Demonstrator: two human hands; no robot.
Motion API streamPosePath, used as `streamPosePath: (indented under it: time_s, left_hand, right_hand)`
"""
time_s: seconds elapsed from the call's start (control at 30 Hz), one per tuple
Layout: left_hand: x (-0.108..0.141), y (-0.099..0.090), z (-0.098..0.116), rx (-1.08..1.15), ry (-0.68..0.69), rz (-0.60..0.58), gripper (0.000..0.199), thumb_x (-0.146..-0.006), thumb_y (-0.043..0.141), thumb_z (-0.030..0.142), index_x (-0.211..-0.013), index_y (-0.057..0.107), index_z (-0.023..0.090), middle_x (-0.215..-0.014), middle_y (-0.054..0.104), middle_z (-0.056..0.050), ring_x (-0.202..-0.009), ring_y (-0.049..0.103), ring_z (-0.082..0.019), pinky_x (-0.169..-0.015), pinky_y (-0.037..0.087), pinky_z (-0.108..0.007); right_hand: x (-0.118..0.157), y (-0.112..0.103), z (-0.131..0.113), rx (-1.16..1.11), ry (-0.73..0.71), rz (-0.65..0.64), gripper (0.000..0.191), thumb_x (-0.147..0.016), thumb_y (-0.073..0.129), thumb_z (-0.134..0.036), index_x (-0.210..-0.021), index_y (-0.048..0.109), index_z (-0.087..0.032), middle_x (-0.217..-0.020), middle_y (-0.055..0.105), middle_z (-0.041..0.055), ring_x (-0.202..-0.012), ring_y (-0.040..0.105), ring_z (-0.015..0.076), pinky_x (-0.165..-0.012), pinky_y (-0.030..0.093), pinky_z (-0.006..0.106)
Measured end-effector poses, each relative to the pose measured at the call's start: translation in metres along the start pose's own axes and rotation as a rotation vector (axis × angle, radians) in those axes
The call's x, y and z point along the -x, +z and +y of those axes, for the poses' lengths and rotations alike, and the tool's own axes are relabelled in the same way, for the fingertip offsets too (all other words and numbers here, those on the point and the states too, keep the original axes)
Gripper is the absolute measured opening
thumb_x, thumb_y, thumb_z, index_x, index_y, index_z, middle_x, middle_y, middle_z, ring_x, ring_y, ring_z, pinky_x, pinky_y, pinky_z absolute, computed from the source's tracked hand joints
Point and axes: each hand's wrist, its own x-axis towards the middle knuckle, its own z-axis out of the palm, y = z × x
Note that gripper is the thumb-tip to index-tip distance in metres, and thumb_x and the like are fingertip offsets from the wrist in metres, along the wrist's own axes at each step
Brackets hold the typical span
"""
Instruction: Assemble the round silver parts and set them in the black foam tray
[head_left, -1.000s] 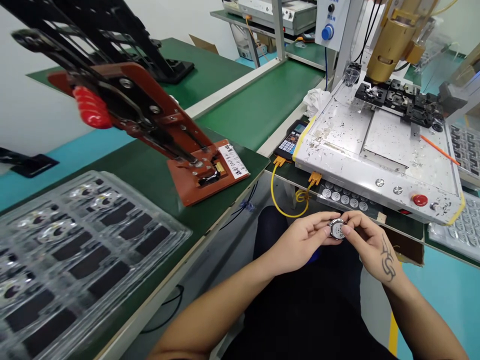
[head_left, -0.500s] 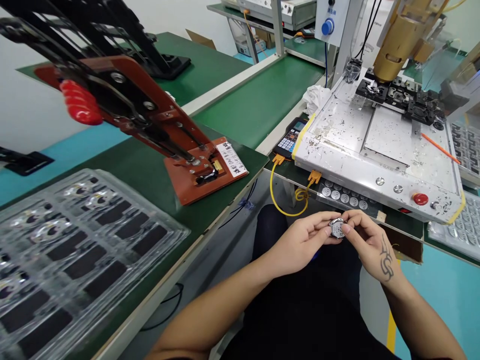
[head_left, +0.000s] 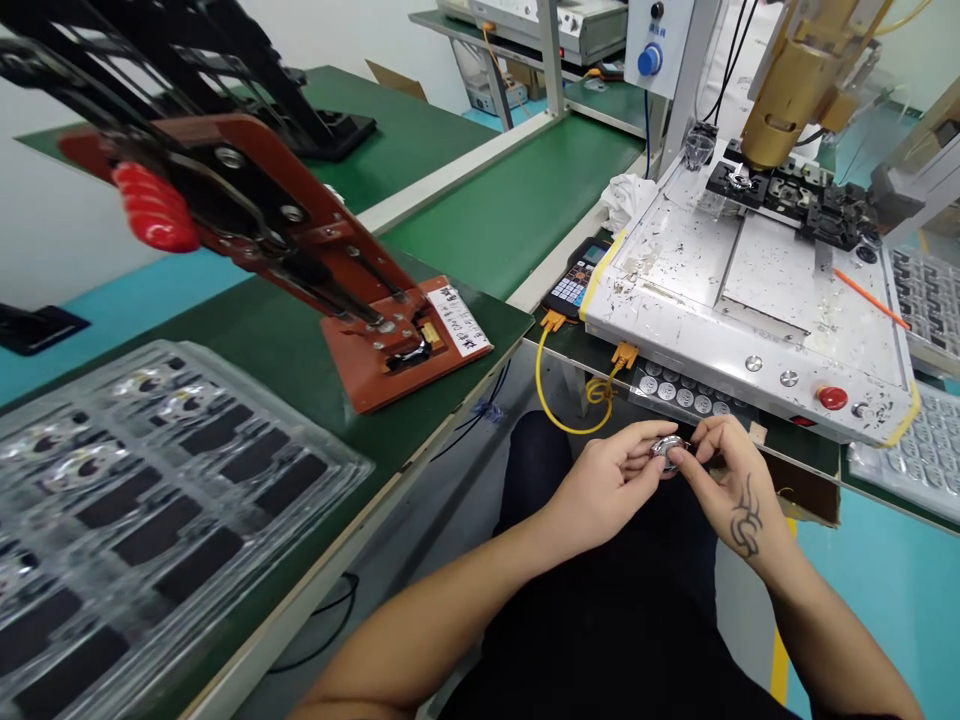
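Between my two hands, above my lap, is a small round watch case (head_left: 667, 450) with a shiny silver rim. My left hand (head_left: 611, 485) grips it from the left, fingers curled behind it and thumb in front. On the other side my right hand (head_left: 727, 490) pinches its right edge, the thumb lying across the front. Fingers hide part of the case and its back. Dark parts show beside the right fingertips, too small to make out.
On the left bench stands a red-brown press (head_left: 405, 350) with a red handle (head_left: 156, 207), near stacked plastic trays (head_left: 172, 590) of parts. Ahead are a white machine (head_left: 720, 330) with a red button (head_left: 832, 398), a keypad controller (head_left: 577, 280) and yellow cable (head_left: 541, 385).
The watch case has tilted; its printed grey face, visible before, now shows mainly as a shiny rim. My right thumb has moved across its front. The camera view has shifted slightly.
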Motion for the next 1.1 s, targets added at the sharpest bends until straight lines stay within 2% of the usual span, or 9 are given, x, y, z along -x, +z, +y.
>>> streamPosePath:
  time_s: [0.07, 0.13, 0.23, 0.3, 0.37, 0.5, 0.63, 0.83, 1.1]
  left_hand:
    - [-0.001, -0.005, 0.000, -0.040, 0.012, -0.029, 0.049, -0.102, 0.062, 0.022, -0.150, 0.056, 0.016, -0.127, 0.080, -0.013, -0.109, 0.081, -0.024, -0.103, 0.064, -0.038]
    - [-0.004, -0.011, 0.003, -0.170, 0.036, -0.081, 0.057, -0.103, 0.058, 0.020, -0.159, 0.047, 0.018, -0.119, 0.082, -0.011, -0.105, 0.081, -0.024, -0.100, 0.064, -0.040]
    - [-0.007, -0.021, 0.014, -0.332, 0.104, -0.094, 0.063, -0.104, 0.059, 0.021, -0.164, 0.042, 0.023, -0.127, 0.079, -0.012, -0.113, 0.079, -0.026, -0.104, 0.062, -0.043]
    - [-0.007, -0.024, 0.021, -0.253, 0.130, -0.007, 0.065, -0.103, 0.064, 0.025, -0.164, 0.041, 0.026, -0.146, 0.069, -0.016, -0.120, 0.076, -0.027, -0.106, 0.061, -0.043]
    - [-0.007, -0.024, 0.025, -0.128, 0.122, 0.098, 0.065, -0.100, 0.072, 0.029, -0.159, 0.045, 0.025, -0.152, 0.064, -0.018, -0.120, 0.076, -0.027, -0.104, 0.062, -0.041]
    - [-0.003, -0.019, 0.025, -0.046, 0.073, 0.163, 0.037, -0.096, 0.077, 0.035, -0.127, 0.068, 0.017, -0.113, 0.078, -0.011, -0.099, 0.078, -0.024, -0.088, 0.067, -0.036]
    - [0.003, -0.019, 0.027, -0.077, 0.070, 0.189, 0.025, -0.098, 0.073, 0.037, -0.113, 0.073, 0.016, -0.096, 0.077, -0.007, -0.083, 0.075, -0.019, -0.078, 0.066, -0.033]
    - [0.008, -0.020, 0.032, -0.142, 0.092, 0.193, 0.027, -0.097, 0.074, 0.035, -0.117, 0.074, 0.017, -0.097, 0.078, -0.007, -0.085, 0.074, -0.020, -0.078, 0.063, -0.032]
    - [0.011, -0.020, 0.037, -0.263, 0.128, 0.228, 0.021, -0.099, 0.070, 0.037, -0.103, 0.072, 0.017, -0.086, 0.071, -0.004, -0.078, 0.068, -0.018, -0.072, 0.055, -0.029]
  right_hand:
    - [-0.002, 0.000, 0.004, 0.018, -0.042, -0.048, 0.013, -0.103, 0.070, -0.032, -0.105, 0.060, -0.025, -0.102, 0.062, 0.0051, -0.087, 0.061, 0.0209, -0.076, 0.053, 0.035]
    - [-0.007, 0.001, 0.006, 0.035, -0.137, -0.141, 0.015, -0.106, 0.064, -0.029, -0.121, 0.064, -0.025, -0.111, 0.064, 0.0079, -0.096, 0.064, 0.0224, -0.085, 0.056, 0.038]
    - [-0.015, 0.003, 0.003, 0.020, -0.248, -0.165, 0.017, -0.109, 0.059, -0.026, -0.122, 0.069, -0.026, -0.115, 0.069, 0.0097, -0.107, 0.067, 0.0245, -0.094, 0.056, 0.040]
    - [-0.020, 0.006, -0.002, -0.058, -0.194, -0.083, 0.011, -0.108, 0.063, -0.031, -0.111, 0.071, -0.025, -0.103, 0.071, 0.0072, -0.095, 0.069, 0.0229, -0.085, 0.057, 0.038]
    - [-0.023, 0.010, -0.007, -0.210, -0.049, -0.016, 0.015, -0.105, 0.068, -0.038, -0.103, 0.071, -0.024, -0.091, 0.070, 0.0041, -0.078, 0.066, 0.0193, -0.071, 0.055, 0.033]
    - [-0.026, 0.021, -0.016, -0.504, 0.169, -0.029, 0.028, -0.099, 0.074, -0.050, -0.101, 0.071, -0.023, -0.078, 0.068, 0.0007, -0.062, 0.059, 0.0141, -0.056, 0.050, 0.027]
    - [-0.025, 0.027, -0.024, -0.550, 0.205, -0.068, 0.030, -0.097, 0.076, -0.052, -0.101, 0.072, -0.022, -0.075, 0.066, 0.0000, -0.062, 0.059, 0.0142, -0.058, 0.054, 0.027]
    - [-0.022, 0.024, -0.032, -0.561, 0.223, -0.075, 0.030, -0.096, 0.076, -0.052, -0.098, 0.072, -0.022, -0.072, 0.065, -0.0007, -0.061, 0.057, 0.0136, -0.057, 0.052, 0.026]
    - [-0.022, 0.026, -0.034, -0.568, 0.237, -0.102, 0.034, -0.094, 0.079, -0.053, -0.094, 0.071, -0.020, -0.071, 0.066, 0.0000, -0.059, 0.057, 0.0125, -0.053, 0.049, 0.024]
